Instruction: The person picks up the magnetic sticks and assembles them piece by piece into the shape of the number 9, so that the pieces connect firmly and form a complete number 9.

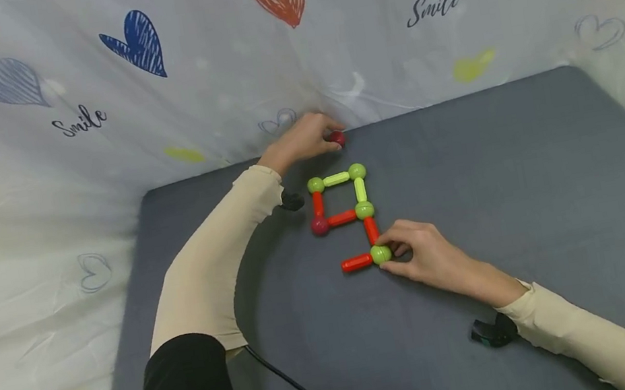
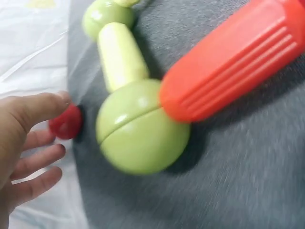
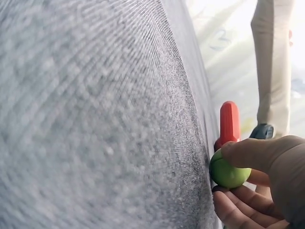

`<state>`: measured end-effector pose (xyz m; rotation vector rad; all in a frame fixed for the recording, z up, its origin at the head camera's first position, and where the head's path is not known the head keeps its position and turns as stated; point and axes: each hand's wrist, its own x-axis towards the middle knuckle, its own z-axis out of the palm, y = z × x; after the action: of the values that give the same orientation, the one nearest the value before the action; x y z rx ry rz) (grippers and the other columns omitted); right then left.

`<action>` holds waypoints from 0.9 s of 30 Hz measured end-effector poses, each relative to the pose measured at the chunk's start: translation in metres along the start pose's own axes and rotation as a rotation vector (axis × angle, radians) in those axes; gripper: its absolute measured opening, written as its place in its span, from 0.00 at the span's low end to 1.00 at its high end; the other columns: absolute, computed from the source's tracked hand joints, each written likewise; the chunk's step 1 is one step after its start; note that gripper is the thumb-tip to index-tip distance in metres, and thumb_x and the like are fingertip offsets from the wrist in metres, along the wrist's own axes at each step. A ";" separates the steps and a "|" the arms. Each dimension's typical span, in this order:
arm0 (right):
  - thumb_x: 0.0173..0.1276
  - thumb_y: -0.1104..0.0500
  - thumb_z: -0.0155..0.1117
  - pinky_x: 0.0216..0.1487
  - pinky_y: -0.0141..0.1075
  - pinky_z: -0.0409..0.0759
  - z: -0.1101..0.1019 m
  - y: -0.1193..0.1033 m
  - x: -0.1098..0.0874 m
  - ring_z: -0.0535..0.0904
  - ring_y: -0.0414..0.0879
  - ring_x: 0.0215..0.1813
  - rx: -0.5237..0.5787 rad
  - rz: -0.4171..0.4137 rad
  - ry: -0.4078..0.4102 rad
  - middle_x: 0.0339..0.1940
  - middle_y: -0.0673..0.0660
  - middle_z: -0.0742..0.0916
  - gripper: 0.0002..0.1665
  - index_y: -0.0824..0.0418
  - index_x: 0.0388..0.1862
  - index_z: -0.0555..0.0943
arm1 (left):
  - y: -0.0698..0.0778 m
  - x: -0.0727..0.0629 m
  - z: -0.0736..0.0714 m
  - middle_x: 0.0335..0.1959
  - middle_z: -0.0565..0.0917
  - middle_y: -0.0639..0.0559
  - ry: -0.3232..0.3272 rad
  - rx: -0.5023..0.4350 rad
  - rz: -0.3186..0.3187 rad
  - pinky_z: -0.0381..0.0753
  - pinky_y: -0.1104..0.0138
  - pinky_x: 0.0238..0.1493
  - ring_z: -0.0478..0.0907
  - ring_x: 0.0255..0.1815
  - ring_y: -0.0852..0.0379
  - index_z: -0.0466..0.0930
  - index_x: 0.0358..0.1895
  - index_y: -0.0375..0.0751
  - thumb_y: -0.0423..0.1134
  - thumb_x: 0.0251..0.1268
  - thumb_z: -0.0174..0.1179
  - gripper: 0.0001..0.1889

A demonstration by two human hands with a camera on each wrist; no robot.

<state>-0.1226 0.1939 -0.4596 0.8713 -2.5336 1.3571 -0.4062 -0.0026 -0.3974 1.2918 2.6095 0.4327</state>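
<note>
At the table's back edge my left hand pinches a dark red ball between thumb and fingers; the left wrist view shows that ball under the thumb. My right hand grips a green ball at the near end of a joined figure, thumb on one side and fingers on the other. From this ball a red rod points left and another red rod runs up to a green ball. Above it, rods and balls form a square, with a dark red ball at its near left corner.
The figure lies on a grey cloth-covered table. Behind it hangs a white curtain printed with hearts. A black cable runs from the left sleeve across the near side. Dark wrist cameras sit under both forearms.
</note>
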 end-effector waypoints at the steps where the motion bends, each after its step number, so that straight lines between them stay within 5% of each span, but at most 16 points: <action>1: 0.51 0.69 0.81 0.38 0.34 0.84 0.000 0.000 0.000 0.83 0.42 0.36 0.002 -0.001 0.004 0.38 0.51 0.83 0.21 0.62 0.45 0.85 | 0.001 0.002 0.002 0.51 0.86 0.47 0.009 0.019 0.015 0.78 0.61 0.50 0.81 0.47 0.52 0.84 0.58 0.37 0.38 0.63 0.70 0.20; 7: 0.51 0.69 0.81 0.38 0.34 0.84 0.002 0.000 0.001 0.83 0.42 0.37 0.004 0.000 -0.001 0.39 0.51 0.83 0.21 0.62 0.45 0.86 | 0.001 0.003 0.007 0.45 0.85 0.48 -0.011 0.104 -0.001 0.75 0.60 0.48 0.77 0.44 0.53 0.86 0.51 0.38 0.35 0.65 0.68 0.13; 12: 0.51 0.68 0.82 0.38 0.34 0.84 0.000 0.003 0.000 0.83 0.42 0.36 -0.010 0.016 0.005 0.38 0.51 0.83 0.21 0.62 0.45 0.86 | -0.002 -0.006 0.003 0.51 0.84 0.45 0.038 0.061 -0.063 0.76 0.60 0.53 0.78 0.50 0.51 0.83 0.57 0.35 0.36 0.64 0.69 0.18; 19: 0.51 0.68 0.82 0.37 0.34 0.84 -0.001 -0.002 0.004 0.83 0.43 0.36 -0.036 0.019 -0.015 0.39 0.51 0.83 0.21 0.62 0.45 0.86 | -0.005 -0.071 -0.019 0.54 0.82 0.42 0.193 -0.110 -0.214 0.80 0.58 0.53 0.81 0.53 0.47 0.79 0.60 0.33 0.35 0.64 0.70 0.22; 27: 0.52 0.67 0.82 0.36 0.35 0.84 -0.003 -0.007 0.007 0.84 0.43 0.36 -0.080 0.037 -0.026 0.39 0.52 0.84 0.21 0.62 0.46 0.86 | -0.004 -0.167 -0.006 0.49 0.84 0.45 0.369 -0.260 -0.273 0.82 0.57 0.49 0.83 0.49 0.49 0.83 0.54 0.37 0.36 0.61 0.72 0.19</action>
<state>-0.1254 0.1907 -0.4501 0.8374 -2.6161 1.2526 -0.3111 -0.1392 -0.3859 0.8215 2.8390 1.0016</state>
